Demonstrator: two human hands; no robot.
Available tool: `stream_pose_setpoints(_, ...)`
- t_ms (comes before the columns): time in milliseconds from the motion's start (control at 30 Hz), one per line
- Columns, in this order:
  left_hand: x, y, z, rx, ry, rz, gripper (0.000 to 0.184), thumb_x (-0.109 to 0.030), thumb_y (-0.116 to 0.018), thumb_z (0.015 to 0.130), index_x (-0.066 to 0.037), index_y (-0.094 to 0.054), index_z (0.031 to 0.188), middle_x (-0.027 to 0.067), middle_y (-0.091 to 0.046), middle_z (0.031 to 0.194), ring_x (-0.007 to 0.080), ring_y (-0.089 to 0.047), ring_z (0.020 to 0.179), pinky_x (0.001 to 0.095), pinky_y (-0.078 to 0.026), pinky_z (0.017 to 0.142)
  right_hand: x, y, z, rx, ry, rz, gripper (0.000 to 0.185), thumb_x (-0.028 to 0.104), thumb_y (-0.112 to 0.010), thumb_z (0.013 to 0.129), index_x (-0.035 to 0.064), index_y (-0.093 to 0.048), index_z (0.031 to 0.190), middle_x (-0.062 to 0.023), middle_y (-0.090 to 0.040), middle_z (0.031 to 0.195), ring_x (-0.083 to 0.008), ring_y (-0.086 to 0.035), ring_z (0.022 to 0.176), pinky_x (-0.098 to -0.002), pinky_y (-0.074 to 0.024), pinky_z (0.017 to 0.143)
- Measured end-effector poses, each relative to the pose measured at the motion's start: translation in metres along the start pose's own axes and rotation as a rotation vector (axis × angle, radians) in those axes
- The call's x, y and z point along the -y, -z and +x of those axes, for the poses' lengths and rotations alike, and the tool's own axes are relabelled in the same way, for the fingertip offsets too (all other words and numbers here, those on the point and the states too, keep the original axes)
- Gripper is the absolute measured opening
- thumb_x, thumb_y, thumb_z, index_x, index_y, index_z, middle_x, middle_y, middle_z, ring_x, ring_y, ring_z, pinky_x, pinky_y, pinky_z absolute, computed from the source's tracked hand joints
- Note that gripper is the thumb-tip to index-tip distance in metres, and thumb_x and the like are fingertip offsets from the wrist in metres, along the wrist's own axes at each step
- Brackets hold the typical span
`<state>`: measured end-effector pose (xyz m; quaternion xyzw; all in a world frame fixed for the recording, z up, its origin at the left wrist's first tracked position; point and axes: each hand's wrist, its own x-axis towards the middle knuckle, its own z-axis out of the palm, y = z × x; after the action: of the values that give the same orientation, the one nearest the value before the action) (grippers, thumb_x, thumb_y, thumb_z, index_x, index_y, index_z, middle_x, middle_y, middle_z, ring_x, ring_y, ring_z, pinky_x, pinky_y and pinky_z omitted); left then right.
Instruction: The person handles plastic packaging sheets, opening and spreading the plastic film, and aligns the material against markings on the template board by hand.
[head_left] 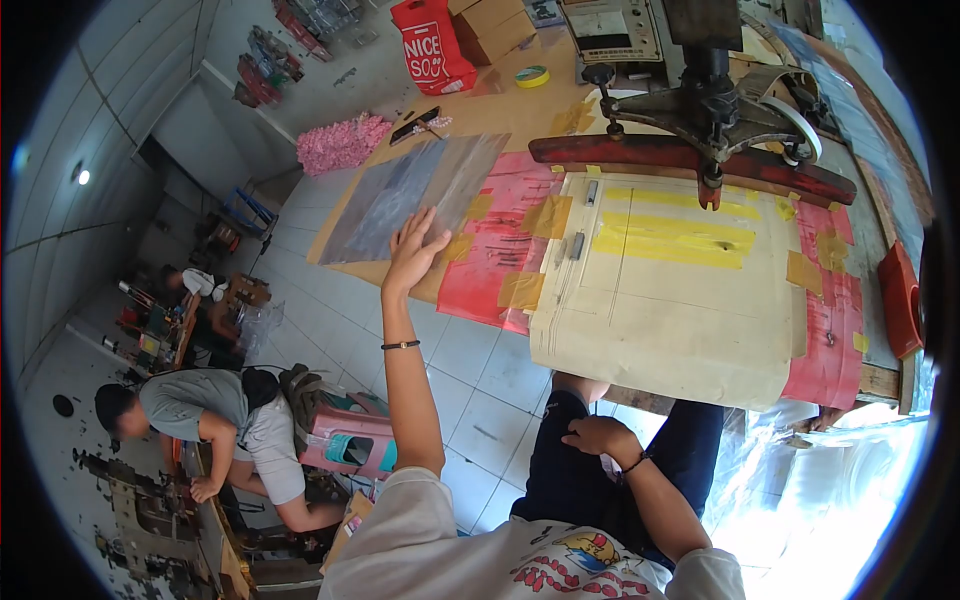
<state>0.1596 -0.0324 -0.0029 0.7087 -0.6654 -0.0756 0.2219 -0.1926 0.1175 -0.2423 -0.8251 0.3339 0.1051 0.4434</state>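
My left hand (413, 250) lies open with fingers spread on a translucent grey sheet (400, 195) at the left side of the worktable. To its right a cream board (650, 310) is fixed over red sheeting (490, 240) with pieces of yellowish tape. The board carries yellow tape strips (675, 240), ruled lines and two small metal pieces (577, 246). Over its far edge stands a press-like machine (705, 120) with a long red bar. My right hand (600, 437) rests on my dark-trousered thigh below the board, its fingers loosely bent and nothing visible in them.
At the table's back are a red bag (432, 47), cardboard boxes (495, 30) and a yellow tape roll (532, 76). A pink bundle (343, 143) lies beyond the left edge. Two other people work at the left, one on a pink seat (350, 440). A red box (901, 300) sits at right.
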Motion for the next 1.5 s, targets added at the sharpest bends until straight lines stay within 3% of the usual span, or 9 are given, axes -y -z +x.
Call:
stream_pose_setpoints(167, -0.011, 0.007, -0.006, 0.014, 0.082, -0.163, 0.061, -0.040, -0.051, 0.099, -0.011, -0.040, 0.152, 0.0105, -0.033, 0.160, 0.0249, -0.017, 0.153, 0.0470, 0.002, 0.121, -0.004, -0.001, -0.003, -0.042, 0.006, 0.005, 0.046, 0.047, -0.051, 0.098, 0.0052, -0.064, 0.112, -0.0198, -0.071, 0.104, -0.0378, -0.067, 0.101, -0.0489, -0.0522, 0.087)
stream_pose_setpoints(367, 0.007, -0.001, -0.002, -0.021, -0.006, -0.120, 0.056, -0.036, -0.055, 0.098, -0.013, -0.045, 0.149, 0.0096, -0.035, 0.160, 0.0253, -0.019, 0.152, 0.0483, 0.003, 0.121, -0.004, -0.002, -0.002, -0.028, -0.004, -0.011, 0.045, 0.046, -0.053, 0.097, 0.0054, -0.065, 0.112, -0.0195, -0.071, 0.103, -0.0376, -0.068, 0.100, -0.0485, -0.0524, 0.086)
stream_pose_setpoints(467, -0.003, 0.003, -0.004, 0.010, -0.013, -0.075, 0.058, -0.035, -0.058, 0.097, -0.016, -0.045, 0.150, 0.0143, -0.033, 0.160, 0.0278, -0.016, 0.153, 0.0441, 0.000, 0.121, -0.004, -0.004, -0.002, -0.032, -0.009, -0.018, 0.044, 0.046, -0.053, 0.097, 0.0054, -0.065, 0.112, -0.0196, -0.071, 0.102, -0.0376, -0.068, 0.101, -0.0484, -0.0524, 0.086)
stream_pose_setpoints(667, 0.008, 0.001, -0.002, 0.004, -0.061, -0.186, 0.056, -0.036, -0.059, 0.096, -0.016, -0.049, 0.147, 0.0109, -0.036, 0.159, 0.0271, -0.019, 0.152, 0.0501, 0.004, 0.120, -0.004, -0.006, -0.002, -0.033, -0.021, -0.022, 0.044, 0.045, -0.053, 0.097, 0.0056, -0.065, 0.112, -0.0196, -0.071, 0.102, -0.0374, -0.068, 0.101, -0.0483, -0.0525, 0.086)
stream_pose_setpoints(967, 0.007, 0.001, -0.004, -0.004, -0.077, -0.096, 0.044, -0.031, -0.055, 0.098, -0.020, -0.055, 0.141, 0.0088, -0.038, 0.158, 0.0248, -0.022, 0.151, 0.0480, -0.001, 0.121, -0.002, -0.005, -0.003, -0.031, -0.029, -0.033, 0.043, 0.044, -0.054, 0.097, 0.0054, -0.065, 0.112, -0.0193, -0.071, 0.101, -0.0371, -0.068, 0.101, -0.0480, -0.0525, 0.086)
stream_pose_setpoints(1167, -0.008, -0.001, -0.006, -0.070, -0.033, -0.038, 0.051, -0.045, -0.059, 0.094, -0.019, -0.058, 0.138, 0.0094, -0.042, 0.155, 0.0268, -0.028, 0.148, 0.0494, -0.005, 0.121, -0.005, -0.006, -0.002, -0.032, -0.014, -0.016, 0.046, 0.046, -0.055, 0.096, 0.0075, -0.063, 0.119, -0.0185, -0.071, 0.096, -0.0370, -0.068, 0.096, -0.0457, -0.0512, 0.084)
stream_pose_setpoints(1267, -0.005, 0.003, 0.002, -0.023, -0.023, 0.035, 0.057, -0.052, -0.061, 0.090, -0.016, -0.060, 0.135, 0.0097, -0.042, 0.154, 0.0287, -0.032, 0.146, 0.0485, -0.014, 0.120, -0.009, -0.006, 0.001, -0.035, -0.007, 0.001, 0.044, 0.046, -0.055, 0.097, 0.0079, -0.064, 0.117, -0.0178, -0.071, 0.092, -0.0363, -0.068, 0.095, -0.0451, -0.0514, 0.083)
stream_pose_setpoints(1367, -0.028, 0.026, 0.028, 0.229, 0.144, 0.070, 0.078, -0.065, -0.059, 0.086, -0.014, -0.051, 0.144, 0.0151, -0.034, 0.157, 0.0361, -0.030, 0.146, 0.0492, -0.022, 0.119, -0.014, -0.007, 0.009, 0.009, 0.002, 0.004, 0.044, 0.046, -0.054, 0.097, 0.0073, -0.066, 0.113, -0.0171, -0.072, 0.094, -0.0365, -0.068, 0.096, -0.0454, -0.0514, 0.084)
stream_pose_setpoints(1500, -0.061, 0.019, 0.077, 0.302, 0.242, 0.286, 0.104, -0.081, -0.051, 0.080, -0.010, -0.033, 0.154, 0.0216, -0.024, 0.160, 0.0436, -0.024, 0.147, 0.0506, -0.022, 0.120, -0.020, -0.010, 0.022, 0.016, -0.006, 0.001, 0.045, 0.046, -0.054, 0.097, 0.0059, -0.066, 0.113, -0.0183, -0.071, 0.107, -0.0374, -0.066, 0.104, -0.0462, -0.0509, 0.088)
